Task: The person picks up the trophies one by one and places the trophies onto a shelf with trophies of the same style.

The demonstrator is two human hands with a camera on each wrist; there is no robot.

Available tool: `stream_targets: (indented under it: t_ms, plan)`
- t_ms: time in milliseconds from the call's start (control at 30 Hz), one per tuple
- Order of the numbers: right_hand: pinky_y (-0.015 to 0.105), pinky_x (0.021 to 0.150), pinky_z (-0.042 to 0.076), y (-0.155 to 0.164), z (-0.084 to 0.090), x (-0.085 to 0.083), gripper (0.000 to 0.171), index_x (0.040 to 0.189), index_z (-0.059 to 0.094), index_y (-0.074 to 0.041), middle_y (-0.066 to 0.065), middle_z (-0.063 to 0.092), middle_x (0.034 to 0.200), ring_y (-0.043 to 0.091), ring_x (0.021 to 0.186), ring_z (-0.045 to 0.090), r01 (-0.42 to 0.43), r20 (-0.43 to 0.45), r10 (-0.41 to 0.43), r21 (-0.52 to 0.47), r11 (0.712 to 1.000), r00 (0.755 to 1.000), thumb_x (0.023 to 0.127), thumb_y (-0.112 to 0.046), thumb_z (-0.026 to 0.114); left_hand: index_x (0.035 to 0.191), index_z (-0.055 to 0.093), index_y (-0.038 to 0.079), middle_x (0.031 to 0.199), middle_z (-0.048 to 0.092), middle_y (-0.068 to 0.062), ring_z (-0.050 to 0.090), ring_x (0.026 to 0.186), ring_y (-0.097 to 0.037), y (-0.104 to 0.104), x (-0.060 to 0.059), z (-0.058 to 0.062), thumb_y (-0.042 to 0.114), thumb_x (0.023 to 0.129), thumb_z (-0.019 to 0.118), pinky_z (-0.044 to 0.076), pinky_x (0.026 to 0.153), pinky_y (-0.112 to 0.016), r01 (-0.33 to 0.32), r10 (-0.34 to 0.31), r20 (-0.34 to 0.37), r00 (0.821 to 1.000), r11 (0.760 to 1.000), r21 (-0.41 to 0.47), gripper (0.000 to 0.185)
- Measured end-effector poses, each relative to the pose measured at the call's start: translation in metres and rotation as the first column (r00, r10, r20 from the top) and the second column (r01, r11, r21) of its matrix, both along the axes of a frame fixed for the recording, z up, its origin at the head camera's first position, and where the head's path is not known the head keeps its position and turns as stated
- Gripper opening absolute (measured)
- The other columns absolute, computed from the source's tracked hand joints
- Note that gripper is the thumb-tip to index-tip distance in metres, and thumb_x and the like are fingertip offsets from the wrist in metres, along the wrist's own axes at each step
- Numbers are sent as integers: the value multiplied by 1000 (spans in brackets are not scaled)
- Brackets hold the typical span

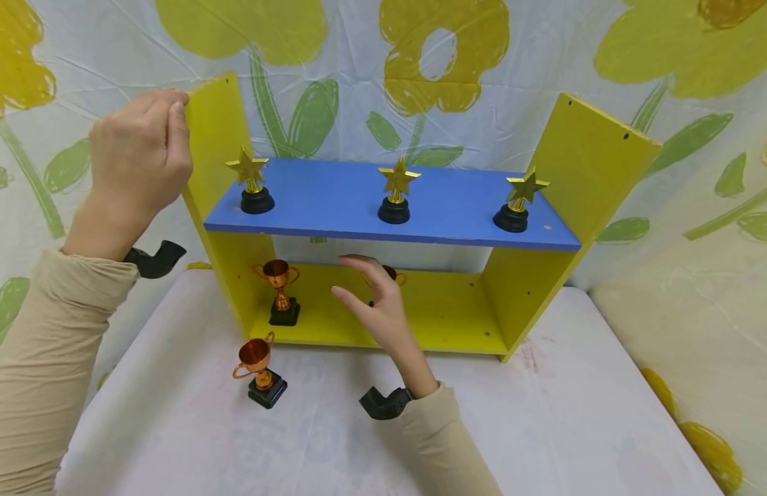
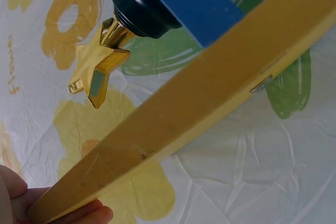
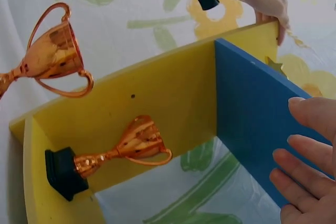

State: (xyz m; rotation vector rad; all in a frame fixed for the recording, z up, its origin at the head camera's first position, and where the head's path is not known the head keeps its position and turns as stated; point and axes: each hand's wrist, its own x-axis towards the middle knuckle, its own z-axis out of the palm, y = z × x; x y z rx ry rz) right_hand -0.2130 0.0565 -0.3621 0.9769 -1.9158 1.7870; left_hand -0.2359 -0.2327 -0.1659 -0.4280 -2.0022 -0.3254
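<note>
My left hand (image 1: 142, 148) grips the top of the yellow left side panel (image 1: 217, 120) of a small shelf; in the left wrist view its fingers (image 2: 94, 215) wrap the panel's end. My right hand (image 1: 383, 306) hovers before the lower yellow board (image 1: 445, 310), fingers apart and holding nothing. Behind it, partly hidden, stands a bronze trophy cup (image 1: 391, 273). A second bronze cup (image 1: 278, 275) stands on that board at the left. On the table in front, a third cup (image 1: 256, 355) stands on its black base. Three gold star trophies (image 1: 398, 182) line the blue upper board (image 1: 334, 196).
The shelf's yellow right side panel (image 1: 597, 155) rises at the right. A white-covered table (image 1: 482, 427) carries the shelf. Behind hangs a white cloth with yellow flowers (image 1: 445, 55) and green leaves.
</note>
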Motion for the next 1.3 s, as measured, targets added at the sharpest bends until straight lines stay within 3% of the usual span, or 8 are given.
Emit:
stream_targets:
  t_ms: [333,600,933,1167,1300]
  plan:
    - [48,111,35,-15,1,4,45,132,60,-1,19,57,133,24,128,50,-41,-2,41,-20,999,999,89,2,70,111,69,-8,112,70,-23,66,95,-50,1,-2,0,18,103,39,46,64,-65,4,-4,1,1000,1000,4,41]
    - [46,112,35,-28,-4,7,45,133,59,-3,10,57,135,22,130,49,-76,21,77,-18,997,997,90,1,69,110,70,-9,110,70,-23,66,95,-49,2,-1,-2,18,102,39,46,64,-65,3,-3,-5,1000,1000,11,41]
    - [45,112,35,-44,-5,13,45,132,56,5,21,55,136,30,131,48,-85,37,84,22,996,996,88,7,67,110,69,-9,111,70,-22,66,91,-51,1,-1,-1,18,102,39,45,62,-65,0,1,-19,1000,1000,10,41]
    - [40,111,36,-50,-9,17,44,134,59,-8,2,57,137,15,131,49,-83,57,80,67,994,995,91,-6,70,109,69,-9,109,70,-23,66,89,-52,1,0,0,18,103,38,44,60,-63,5,-5,-25,1000,1000,2,42]
    - [41,111,37,-54,-12,18,43,135,60,-10,-3,57,137,12,131,48,-93,61,88,83,992,994,93,-11,69,109,69,-9,109,70,-23,66,89,-52,1,-1,-1,18,103,38,45,60,-63,4,-4,-23,1000,1000,2,42]
